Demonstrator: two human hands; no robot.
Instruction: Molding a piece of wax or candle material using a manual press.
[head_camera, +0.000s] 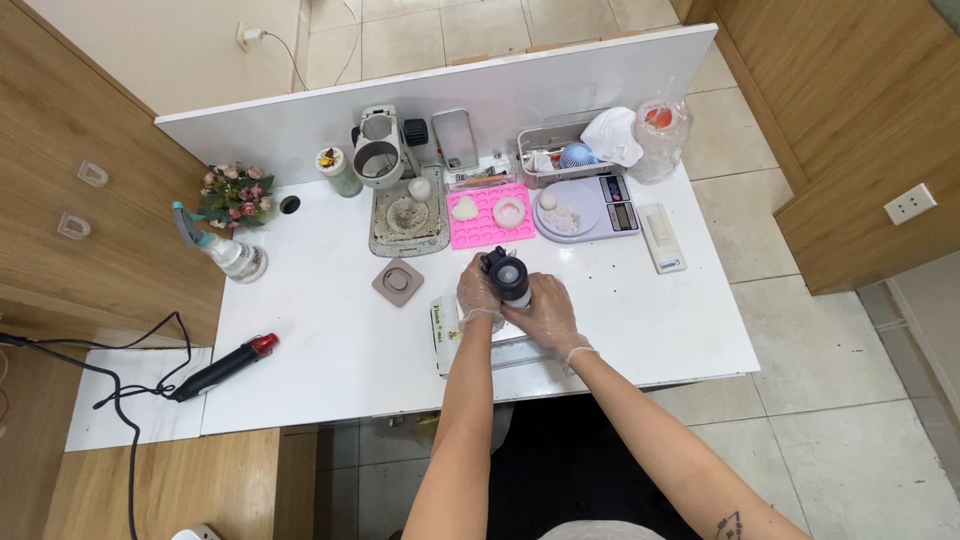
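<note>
Both gloved hands, left hand (478, 293) and right hand (545, 312), clasp the black cylindrical container (507, 275) above the white table (330, 330); likely mid-twist, next needing a steady grip.

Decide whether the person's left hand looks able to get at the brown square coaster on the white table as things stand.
Probably yes. The coaster lies on bare table just left of the left hand, with nothing between them. But that hand's fingers now grip a black cylinder, which the right hand also holds.
</note>
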